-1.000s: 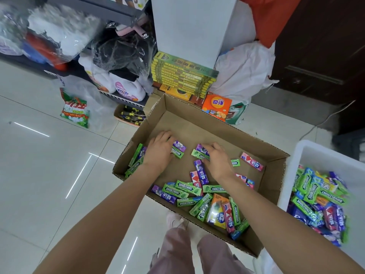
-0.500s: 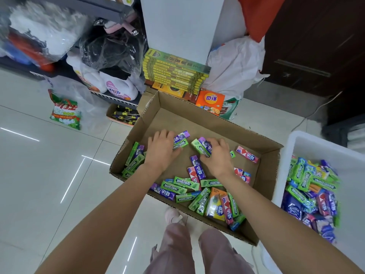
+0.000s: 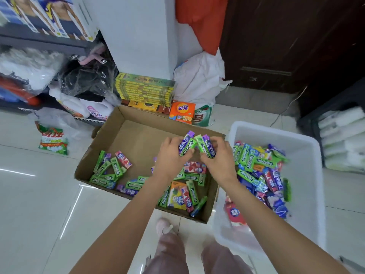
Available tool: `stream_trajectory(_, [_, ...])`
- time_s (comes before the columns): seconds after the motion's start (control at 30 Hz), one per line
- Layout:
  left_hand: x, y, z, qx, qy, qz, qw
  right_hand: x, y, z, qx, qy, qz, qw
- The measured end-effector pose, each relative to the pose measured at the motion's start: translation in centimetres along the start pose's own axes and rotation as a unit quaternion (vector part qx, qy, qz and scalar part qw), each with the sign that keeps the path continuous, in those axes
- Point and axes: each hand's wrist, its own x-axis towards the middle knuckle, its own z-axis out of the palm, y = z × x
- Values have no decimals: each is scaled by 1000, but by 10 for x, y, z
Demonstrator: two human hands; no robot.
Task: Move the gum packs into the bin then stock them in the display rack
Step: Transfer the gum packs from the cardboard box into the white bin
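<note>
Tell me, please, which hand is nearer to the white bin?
Right. The right hand holds gum packs beside the white bin; the left hand is farther off, over the cardboard box.

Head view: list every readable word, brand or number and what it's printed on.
"DOUBLEMINT": green gum pack held in the left hand.
"DOUBLEMINT": green gum pack held in the right hand.
"DOUBLEMINT": loose green packs in the cardboard box, e.g..
"DOUBLEMINT": green packs in the white bin, e.g..
Purple packs, orange box, yellow-green stacked boxes, floor bag: non-Latin print, too blurred to read.
</note>
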Motion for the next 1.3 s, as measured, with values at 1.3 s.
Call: stream_trajectory(1.3, [-88, 15, 5, 34, 165, -146, 975, -37, 16, -39, -88, -196, -228, 950])
